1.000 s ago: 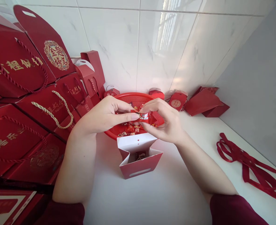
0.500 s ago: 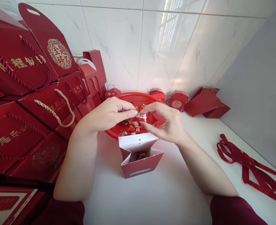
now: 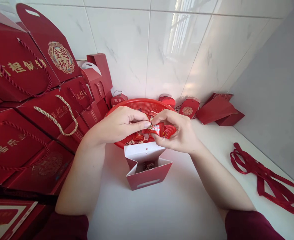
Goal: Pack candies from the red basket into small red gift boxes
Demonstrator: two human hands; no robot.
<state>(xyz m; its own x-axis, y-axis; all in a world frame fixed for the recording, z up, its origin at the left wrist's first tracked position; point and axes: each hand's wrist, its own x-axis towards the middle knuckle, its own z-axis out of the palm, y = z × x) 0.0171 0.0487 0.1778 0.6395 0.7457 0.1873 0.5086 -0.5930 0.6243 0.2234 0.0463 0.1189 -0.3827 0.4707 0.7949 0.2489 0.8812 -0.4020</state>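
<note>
Over a red plastic basket (image 3: 117, 106) I hold a red wrapped candy (image 3: 156, 128) between both hands. My left hand (image 3: 123, 124) pinches its left end with thumb and forefinger. Thumb and fingers of my right hand (image 3: 178, 130) grip its right side. Several more wrapped candies (image 3: 137, 137) lie in the basket below, partly hidden by my hands. Just in front of the basket stands a small red gift box (image 3: 147, 178) with its top open and white inside. A dark-wrapped piece (image 3: 149, 165) shows at its bottom.
Red gift boxes with rope handles (image 3: 47, 110) are stacked high on the left. Small boxes (image 3: 188, 107) and a folded red box (image 3: 216, 108) stand along the tiled wall. A dark red ribbon (image 3: 264, 176) lies on the white table (image 3: 159, 213) at right.
Both hands, with the candy, have shifted slightly right and down. The candy has turned a little between my fingers. The open box stays in place on the table.
</note>
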